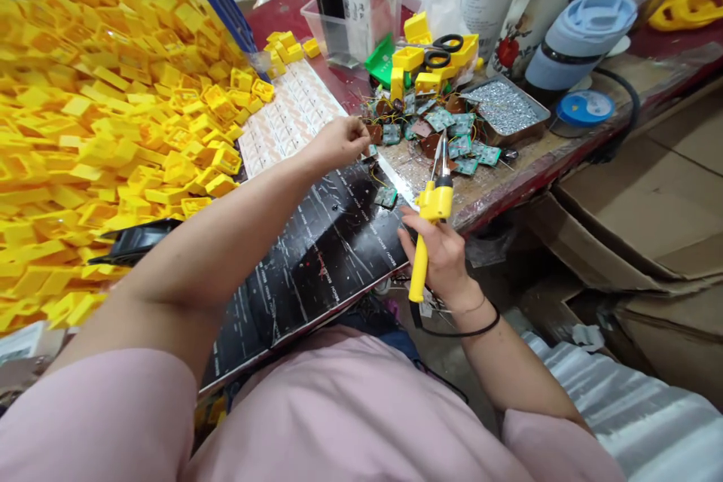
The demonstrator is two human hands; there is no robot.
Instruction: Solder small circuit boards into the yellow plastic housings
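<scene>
My right hand (443,248) is wrapped round the handle of a yellow soldering gun (434,202), its metal tip pointing away from me towards a heap of small green circuit boards (460,143) with thin wires. A black cord runs from the handle's lower end past my wrist. My left hand (344,141) is closed in a pinch at the left side of that heap; what its fingertips hold is hidden. Just below it, a single circuit board (386,197) with a yellow wire lies on the black bench sheet (316,256).
Yellow plastic cases (113,128) pile up on the left. Behind the boards are black-handled scissors (443,51), a metal tray of silvery bits (508,109), a blue solder spool (584,109) and a blue cup (584,38). Cardboard boxes (638,203) stand right of the bench edge.
</scene>
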